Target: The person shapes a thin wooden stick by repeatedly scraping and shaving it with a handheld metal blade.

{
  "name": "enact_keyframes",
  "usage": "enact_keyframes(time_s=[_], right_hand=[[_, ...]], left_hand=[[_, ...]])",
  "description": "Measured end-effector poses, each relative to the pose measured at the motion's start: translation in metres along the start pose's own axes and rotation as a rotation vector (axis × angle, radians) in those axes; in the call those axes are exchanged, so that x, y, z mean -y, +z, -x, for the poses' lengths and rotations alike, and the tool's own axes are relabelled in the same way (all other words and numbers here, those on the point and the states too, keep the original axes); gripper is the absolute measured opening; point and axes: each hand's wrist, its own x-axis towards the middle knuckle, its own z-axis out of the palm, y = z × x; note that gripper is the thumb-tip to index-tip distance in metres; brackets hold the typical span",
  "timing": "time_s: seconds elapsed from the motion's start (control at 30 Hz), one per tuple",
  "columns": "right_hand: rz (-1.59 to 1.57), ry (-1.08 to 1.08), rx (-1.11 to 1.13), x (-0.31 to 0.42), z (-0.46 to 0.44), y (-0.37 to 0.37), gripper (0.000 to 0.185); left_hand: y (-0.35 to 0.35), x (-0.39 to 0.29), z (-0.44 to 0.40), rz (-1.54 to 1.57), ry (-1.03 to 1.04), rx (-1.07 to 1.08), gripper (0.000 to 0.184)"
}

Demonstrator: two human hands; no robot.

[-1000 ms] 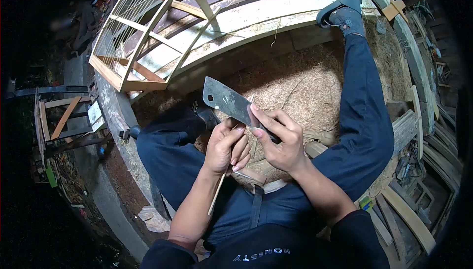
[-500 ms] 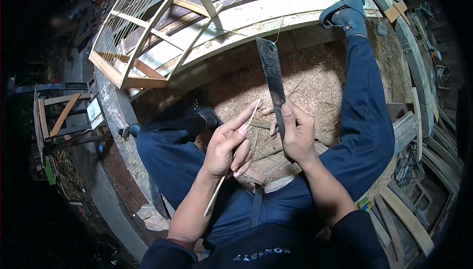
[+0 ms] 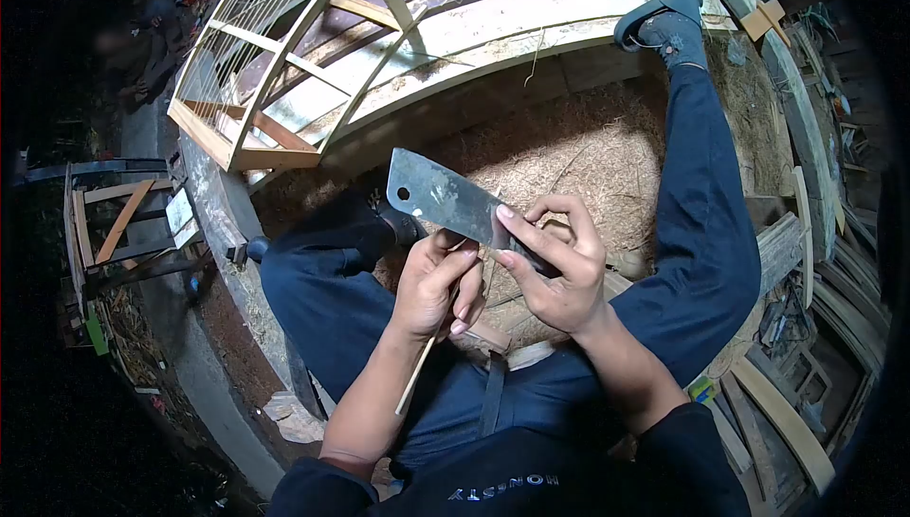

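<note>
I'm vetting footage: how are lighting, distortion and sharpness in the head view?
Head view: glare whitens the pale plank, shade borders the brightly lit shavings; head view again: wide-lens bowing, black corners, a fairly sharp blade, the far left mostly dark.

Knife (image 3: 445,199) in right hand (image 3: 566,280), stick (image 3: 413,380) in left hand (image 3: 428,291), shavings (image 3: 597,152) beyond both, frame (image 3: 277,159) ahead left on boards (image 3: 474,38).

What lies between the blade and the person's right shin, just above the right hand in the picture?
Pale shavings, probably wood, lie between the blade and right shin; the head view shows this above the right hand.
</note>
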Motion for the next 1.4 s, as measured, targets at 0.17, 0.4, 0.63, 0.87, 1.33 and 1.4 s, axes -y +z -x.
enact_keyframes(time_s=[0.17,0.4,0.63,0.87,1.33,1.4], right_hand=[[0.000,-0.018,0.005,0.002,-0.001,0.002,0.043],[0.136,0.173,-0.220,-0.032,-0.018,-0.013,0.031],[-0.561,0.598,-0.098,-0.015,-0.011,-0.004,0.038],[-0.892,0.790,-0.092,-0.017,-0.013,-0.006,0.023],[-0.855,0.723,-0.034,-0.014,-0.012,-0.011,0.015],[-0.870,0.749,-0.123,-0.017,-0.015,-0.014,0.015]], left_hand=[[-0.004,0.000,-0.001,-0.001,0.018,0.023,0.017],[0.009,-0.007,0.004,-0.136,-0.014,0.094,0.049],[0.008,-0.002,0.002,-0.177,-0.004,0.010,0.042],[0.009,0.004,0.001,-0.276,-0.016,0.030,0.032],[0.009,0.012,-0.004,-0.452,-0.042,0.000,0.031],[0.009,0.012,-0.004,-0.436,-0.049,0.023,0.031]])
